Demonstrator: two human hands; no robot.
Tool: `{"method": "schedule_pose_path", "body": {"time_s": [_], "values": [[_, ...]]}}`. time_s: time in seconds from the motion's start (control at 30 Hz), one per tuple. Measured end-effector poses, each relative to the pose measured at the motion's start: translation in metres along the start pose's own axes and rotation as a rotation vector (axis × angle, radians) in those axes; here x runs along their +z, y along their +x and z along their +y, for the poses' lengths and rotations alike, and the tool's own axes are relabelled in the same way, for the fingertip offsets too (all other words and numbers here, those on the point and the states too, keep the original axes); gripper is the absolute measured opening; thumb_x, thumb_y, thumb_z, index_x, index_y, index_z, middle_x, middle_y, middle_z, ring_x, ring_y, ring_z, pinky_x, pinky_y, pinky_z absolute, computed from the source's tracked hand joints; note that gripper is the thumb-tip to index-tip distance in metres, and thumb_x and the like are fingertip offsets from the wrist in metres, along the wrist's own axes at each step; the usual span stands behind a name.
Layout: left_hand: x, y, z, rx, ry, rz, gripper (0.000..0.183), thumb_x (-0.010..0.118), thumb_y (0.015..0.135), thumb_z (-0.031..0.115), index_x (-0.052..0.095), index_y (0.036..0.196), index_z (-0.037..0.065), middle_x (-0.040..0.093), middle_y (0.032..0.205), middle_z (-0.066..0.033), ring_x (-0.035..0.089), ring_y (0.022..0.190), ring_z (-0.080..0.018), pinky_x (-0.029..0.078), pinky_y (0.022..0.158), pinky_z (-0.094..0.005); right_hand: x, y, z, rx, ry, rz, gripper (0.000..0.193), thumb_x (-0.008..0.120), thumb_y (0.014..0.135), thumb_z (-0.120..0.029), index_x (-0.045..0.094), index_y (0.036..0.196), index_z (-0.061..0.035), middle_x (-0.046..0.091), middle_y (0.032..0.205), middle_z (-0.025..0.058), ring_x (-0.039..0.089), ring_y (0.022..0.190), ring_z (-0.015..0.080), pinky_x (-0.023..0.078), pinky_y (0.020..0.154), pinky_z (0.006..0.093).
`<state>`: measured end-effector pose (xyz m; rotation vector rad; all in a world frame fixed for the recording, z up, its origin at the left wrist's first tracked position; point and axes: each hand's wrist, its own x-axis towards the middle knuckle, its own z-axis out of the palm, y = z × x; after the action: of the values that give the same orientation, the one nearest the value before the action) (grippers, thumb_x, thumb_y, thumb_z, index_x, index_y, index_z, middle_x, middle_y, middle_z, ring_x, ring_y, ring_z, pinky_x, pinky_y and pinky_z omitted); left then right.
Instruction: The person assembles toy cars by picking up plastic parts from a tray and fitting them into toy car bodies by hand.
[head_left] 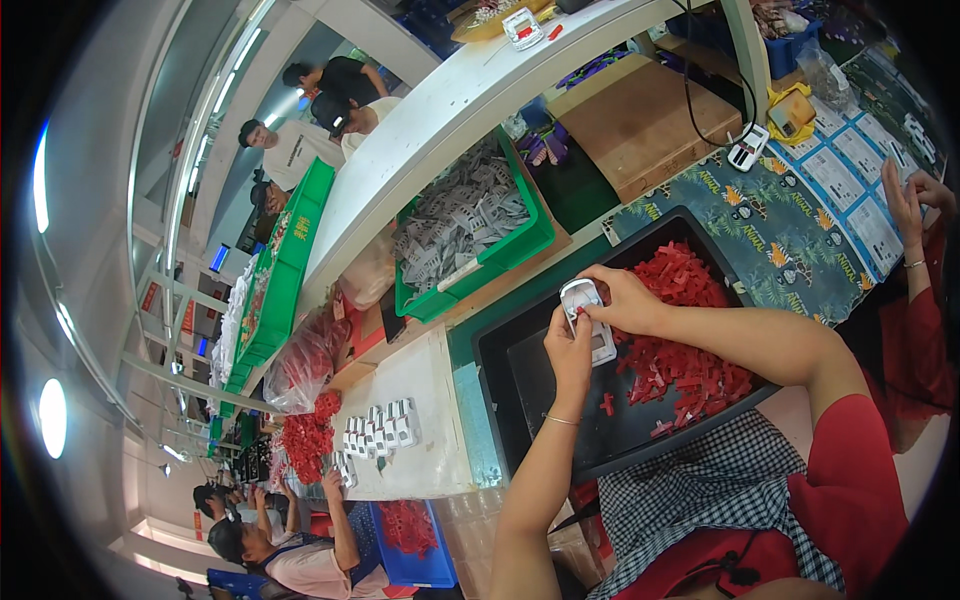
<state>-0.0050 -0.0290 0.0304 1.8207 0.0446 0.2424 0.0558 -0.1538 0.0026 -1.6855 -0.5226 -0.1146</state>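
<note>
Both my hands hold a small white plastic casing with a grey inner part [603, 346] above a black tray [532, 385]. My left hand [568, 358] grips its near-left side, fingers closed around the edge. From the right, my right hand [632, 302] closes on its upper end, with the thumb pressed onto the face. Something small and red shows at the thumb tips; I cannot make out what. Under my hands, many red plastic pieces [680, 375] fill the tray's right side, and one loose red piece [607, 404] lies on its dark bottom.
Beyond the tray stands a green crate [540, 225] of grey plastic parts. Several white casings [380, 428] stand in rows at the left, near a co-worker's arm [345, 520]. A blue bin [440, 560] holds red pieces. Another person's hands [905, 205] are at the far right.
</note>
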Motion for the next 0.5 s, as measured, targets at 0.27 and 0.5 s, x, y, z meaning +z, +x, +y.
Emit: {"method": "schedule_pose_path", "body": {"time_s": [0.27,0.5], "values": [[0.001,0.002,-0.005,-0.02,-0.015,0.005,0.022,0.053,0.093,0.007,0.057,0.112,-0.002,0.063,0.1,-0.0055,0.057,0.089,-0.0089,0.045,0.078,-0.0238,0.0,-0.003,-0.009,0.024,0.006,0.029,0.038,0.067,0.073,-0.004,0.056,0.109,0.0,0.061,0.102,0.0137,0.062,0.094,0.0241,0.05,0.082,0.0336],[-0.004,0.008,-0.026,-0.012,-0.209,0.033,0.025,0.052,0.094,0.008,0.055,0.116,-0.002,0.062,0.101,-0.0057,0.057,0.09,-0.0095,0.045,0.079,-0.0242,-0.003,-0.007,-0.019,-0.487,-0.487,0.07,0.027,0.074,0.066,-0.01,0.059,0.088,-0.0079,0.05,0.107,0.0094,0.048,0.104,0.0293,0.037,0.091,0.0414]]}}
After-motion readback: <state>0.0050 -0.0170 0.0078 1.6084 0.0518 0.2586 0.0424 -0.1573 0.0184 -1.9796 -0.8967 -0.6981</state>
